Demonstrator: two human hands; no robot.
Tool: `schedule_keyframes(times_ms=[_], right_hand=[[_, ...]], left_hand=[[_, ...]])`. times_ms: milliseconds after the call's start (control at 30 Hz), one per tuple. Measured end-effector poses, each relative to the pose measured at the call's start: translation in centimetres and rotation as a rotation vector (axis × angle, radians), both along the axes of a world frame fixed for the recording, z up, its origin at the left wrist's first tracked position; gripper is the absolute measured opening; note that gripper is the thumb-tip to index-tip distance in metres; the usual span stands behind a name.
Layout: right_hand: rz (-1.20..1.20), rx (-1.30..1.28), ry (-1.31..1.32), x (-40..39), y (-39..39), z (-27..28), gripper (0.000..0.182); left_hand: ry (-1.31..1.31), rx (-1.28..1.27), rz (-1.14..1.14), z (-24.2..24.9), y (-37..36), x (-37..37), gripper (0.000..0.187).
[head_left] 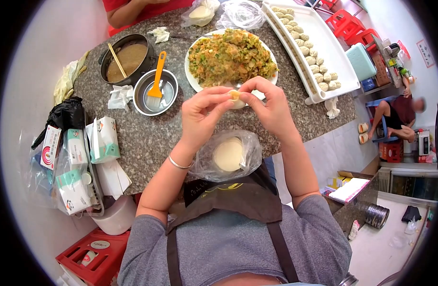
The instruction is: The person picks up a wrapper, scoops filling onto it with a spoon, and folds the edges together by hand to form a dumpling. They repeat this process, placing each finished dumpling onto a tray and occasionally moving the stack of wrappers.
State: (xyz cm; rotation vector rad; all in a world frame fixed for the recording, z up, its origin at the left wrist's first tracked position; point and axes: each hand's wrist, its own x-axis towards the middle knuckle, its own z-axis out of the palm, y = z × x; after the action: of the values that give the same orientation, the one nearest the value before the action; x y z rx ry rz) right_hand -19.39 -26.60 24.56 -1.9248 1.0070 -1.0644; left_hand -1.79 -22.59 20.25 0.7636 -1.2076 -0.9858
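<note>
Between my hands is a partly closed dumpling (237, 102), its pale wrapper showing some orange-yellow filling at the top. The fingers of my left hand (203, 110) pinch one side of it, and my right hand (270, 108) pinches the other. Just beyond them a white plate (192, 79) bears a big heap of chopped vegetable filling (232, 56). Nearer to me, round dough wrappers (228, 153) lie in a clear plastic bag (253, 151) at the table's edge.
A long white tray (340, 55) with rows of finished dumplings (310, 51) stands right. To the left are a metal bowl (169, 93) with an orange brush (158, 76) and a round dark pan (104, 71) with chopsticks. Across the table sits a person in red (154, 15).
</note>
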Motion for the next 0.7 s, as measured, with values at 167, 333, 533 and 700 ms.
schedule_keyframes(times_ms=[167,333,533,700], right_hand=[[-0.076,-0.177,0.038,0.7,0.4,-0.6,0.011],[-0.063,-0.321,0.133,0.7,0.5,-0.6,0.009],[-0.145,-0.317,0.058,0.8,0.5,-1.3,0.016],[-0.028,0.007,-0.046,0.3,0.1,-0.2,0.017]], left_hand=[[-0.084,-0.026,0.094,-0.2,0.1,-0.1,0.013],[-0.065,0.082,0.094,0.4,0.4,-0.3,0.016],[-0.139,-0.034,0.079,0.1,0.1,-0.1,0.019],[-0.132,-0.105,0.072,-0.2,-0.2,0.0,0.016]])
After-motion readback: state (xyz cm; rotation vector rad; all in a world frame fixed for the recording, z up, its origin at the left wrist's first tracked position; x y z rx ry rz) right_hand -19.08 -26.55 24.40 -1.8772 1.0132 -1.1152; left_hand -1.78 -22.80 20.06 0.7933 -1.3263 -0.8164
